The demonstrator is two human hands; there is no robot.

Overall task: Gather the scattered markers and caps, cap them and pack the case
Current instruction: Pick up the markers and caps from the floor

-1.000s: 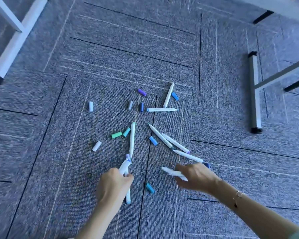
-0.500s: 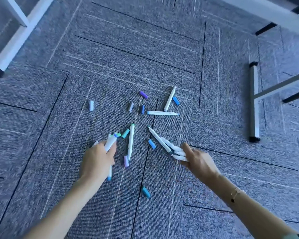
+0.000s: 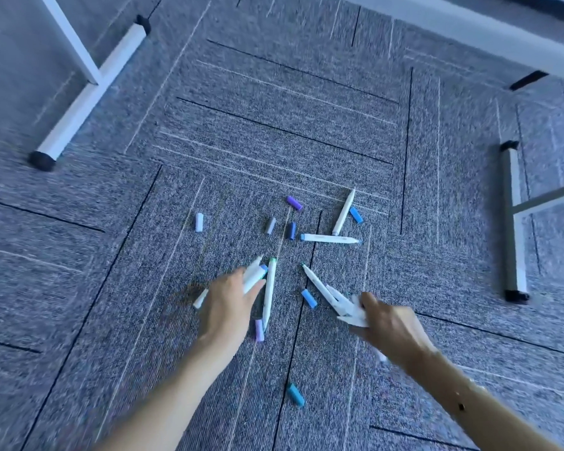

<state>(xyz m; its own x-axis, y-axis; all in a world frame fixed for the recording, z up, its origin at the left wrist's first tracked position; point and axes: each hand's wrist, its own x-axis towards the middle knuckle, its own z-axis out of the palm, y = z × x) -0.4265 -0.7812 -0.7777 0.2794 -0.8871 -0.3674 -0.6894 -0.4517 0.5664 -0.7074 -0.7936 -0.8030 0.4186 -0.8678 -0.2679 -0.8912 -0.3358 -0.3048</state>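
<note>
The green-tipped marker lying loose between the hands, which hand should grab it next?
Probably the left. The left hand lies right beside the green-tipped marker, though it already holds markers. The right hand sits farther off, gripping its own white markers.

White markers (image 3: pixel 329 238) and loose caps (image 3: pixel 294 203) in purple, blue, grey and teal lie scattered on the carpet. One green-tipped marker (image 3: pixel 269 292) lies nearly upright in view, a lilac cap (image 3: pixel 259 330) touching its lower end. A teal cap (image 3: pixel 295 394) lies apart, nearest the viewer.
</note>
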